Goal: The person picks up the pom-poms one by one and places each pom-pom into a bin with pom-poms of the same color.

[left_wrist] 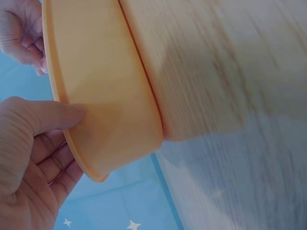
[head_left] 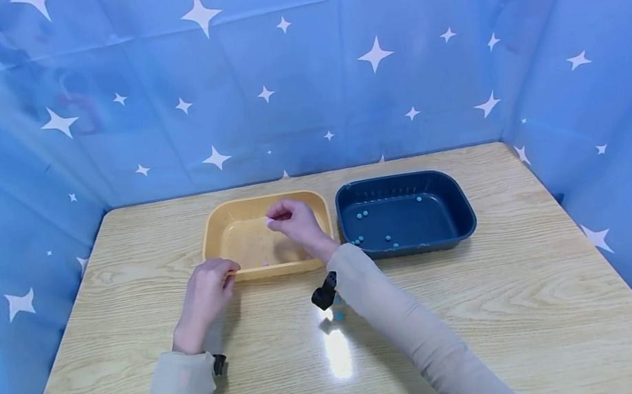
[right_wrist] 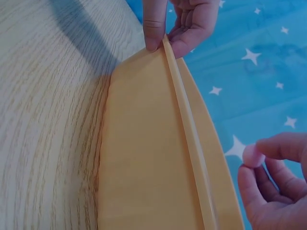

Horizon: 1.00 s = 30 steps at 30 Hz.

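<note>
My left hand (head_left: 208, 291) grips the near left rim of a yellow plastic basin (head_left: 278, 270), thumb on the outside and fingers inside. In the left wrist view the thumb presses on the basin's outer wall (left_wrist: 110, 72). My right hand (head_left: 301, 229) is over the same basin, with a small pink ball (right_wrist: 252, 155) pinched between thumb and index finger. That ball is above the basin's floor, clear of the rim in the right wrist view. A few small pink balls (head_left: 266, 262) lie along the near inner side of the basin.
To the right stands a dark blue basin (head_left: 425, 248) with several small teal balls (head_left: 362, 214) scattered on its floor. More teal balls (head_left: 339, 316) lie on the wooden table (head_left: 284, 383) beside the right forearm. A blue star-patterned curtain (head_left: 302, 115) surrounds the table's back and sides.
</note>
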Available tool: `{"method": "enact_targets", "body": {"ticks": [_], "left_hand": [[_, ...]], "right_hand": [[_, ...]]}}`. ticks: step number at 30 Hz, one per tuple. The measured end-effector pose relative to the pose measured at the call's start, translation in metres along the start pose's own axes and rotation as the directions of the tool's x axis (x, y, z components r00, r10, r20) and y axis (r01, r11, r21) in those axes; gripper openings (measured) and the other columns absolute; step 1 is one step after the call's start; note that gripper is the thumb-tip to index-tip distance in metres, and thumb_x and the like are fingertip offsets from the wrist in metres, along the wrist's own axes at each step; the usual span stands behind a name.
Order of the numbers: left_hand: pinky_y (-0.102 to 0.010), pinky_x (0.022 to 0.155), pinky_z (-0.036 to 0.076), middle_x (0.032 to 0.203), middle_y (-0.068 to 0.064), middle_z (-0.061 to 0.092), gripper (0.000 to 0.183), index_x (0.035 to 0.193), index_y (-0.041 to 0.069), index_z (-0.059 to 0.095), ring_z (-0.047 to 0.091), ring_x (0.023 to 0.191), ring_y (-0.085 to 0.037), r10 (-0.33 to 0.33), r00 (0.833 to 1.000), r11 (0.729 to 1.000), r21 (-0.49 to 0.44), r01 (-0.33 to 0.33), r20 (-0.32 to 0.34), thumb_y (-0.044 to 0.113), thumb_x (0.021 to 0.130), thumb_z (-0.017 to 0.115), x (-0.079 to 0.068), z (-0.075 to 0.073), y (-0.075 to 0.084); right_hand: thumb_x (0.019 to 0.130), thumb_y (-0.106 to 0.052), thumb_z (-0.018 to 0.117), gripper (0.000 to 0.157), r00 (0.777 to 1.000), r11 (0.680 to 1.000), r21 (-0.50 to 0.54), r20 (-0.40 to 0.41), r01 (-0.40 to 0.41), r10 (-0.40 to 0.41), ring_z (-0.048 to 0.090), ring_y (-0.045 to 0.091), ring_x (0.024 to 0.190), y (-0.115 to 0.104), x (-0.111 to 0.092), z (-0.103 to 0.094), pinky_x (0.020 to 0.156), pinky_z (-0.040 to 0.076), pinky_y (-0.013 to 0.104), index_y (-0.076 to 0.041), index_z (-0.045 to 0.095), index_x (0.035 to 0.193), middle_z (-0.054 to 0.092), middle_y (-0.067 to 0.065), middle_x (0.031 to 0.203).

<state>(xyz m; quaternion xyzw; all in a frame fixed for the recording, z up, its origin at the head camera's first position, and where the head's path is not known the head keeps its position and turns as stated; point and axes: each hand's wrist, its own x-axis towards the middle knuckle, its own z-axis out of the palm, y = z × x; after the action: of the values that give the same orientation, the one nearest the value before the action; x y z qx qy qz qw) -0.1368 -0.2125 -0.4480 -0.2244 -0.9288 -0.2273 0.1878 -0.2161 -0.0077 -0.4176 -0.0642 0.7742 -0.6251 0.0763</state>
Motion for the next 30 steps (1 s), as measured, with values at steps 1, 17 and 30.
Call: {"method": "enact_targets", "body": {"ticks": [1,17,30], "left_hand": [[-0.043,0.071,0.050,0.080,-0.012,0.067,0.014,0.082,-0.001,0.068,0.062,0.076,-0.028,0.002,1.000,1.000,0.001,-0.002,-0.001,-0.011,0.072,0.068,0.000,0.000,0.000],[-0.044,0.072,0.050,0.080,-0.012,0.067,0.014,0.081,-0.001,0.068,0.062,0.075,-0.029,0.009,1.000,1.000,0.007,-0.009,-0.009,-0.011,0.071,0.069,0.001,0.000,0.000],[-0.044,0.072,0.050,0.081,-0.012,0.067,0.014,0.081,-0.001,0.068,0.062,0.076,-0.029,-0.003,1.000,1.000,0.005,0.003,-0.001,-0.011,0.072,0.068,0.001,0.000,0.000]], "right_hand": [[0.086,-0.007,0.066,0.014,1.000,1.000,0.002,-0.003,-0.004,0.004,0.054,0.017,0.083,0.000,0.000,0.000,0.074,0.048,0.023,-0.002,0.065,0.100,0.062,0.006,0.094],[0.086,-0.004,0.066,0.021,0.999,0.999,0.014,-0.006,-0.038,0.038,0.054,0.017,0.085,-0.004,0.000,-0.005,0.075,0.048,0.024,0.003,0.064,0.105,0.061,0.007,0.094],[0.085,-0.003,0.066,0.016,0.997,0.997,0.006,-0.001,0.074,-0.074,0.057,0.019,0.086,-0.010,-0.011,-0.019,0.077,0.049,0.024,0.003,0.064,0.101,0.063,0.011,0.097]]}}
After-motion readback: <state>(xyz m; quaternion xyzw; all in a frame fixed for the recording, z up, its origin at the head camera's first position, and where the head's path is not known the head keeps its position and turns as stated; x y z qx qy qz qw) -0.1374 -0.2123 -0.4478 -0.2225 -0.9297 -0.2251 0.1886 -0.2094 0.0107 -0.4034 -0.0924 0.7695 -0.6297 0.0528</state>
